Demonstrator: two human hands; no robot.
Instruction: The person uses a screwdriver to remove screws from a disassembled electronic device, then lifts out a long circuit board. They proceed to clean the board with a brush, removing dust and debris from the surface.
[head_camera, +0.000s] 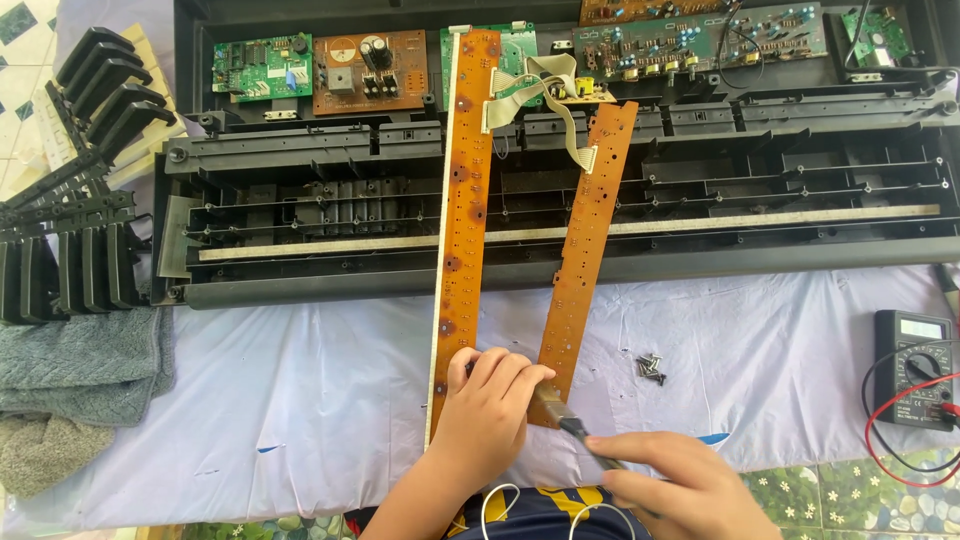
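Two long orange-brown circuit boards lie across an opened black keyboard chassis (700, 262) and down onto the white cloth. My left hand (487, 405) rests on the near end of the left board (462, 230), its fingers reaching over to the right board (585, 260). A small brush (562, 415) is gripped in my right hand (680, 490); its bristles touch the near end of the right board. A grey ribbon cable (555, 100) joins the right board to the electronics at the back.
Green and brown circuit boards (360, 70) sit along the chassis' back. Removed black keys (70, 200) are stacked at left above grey towels (80, 380). Several loose screws (650, 368) lie on the cloth. A multimeter (912, 368) with red and black leads sits at right.
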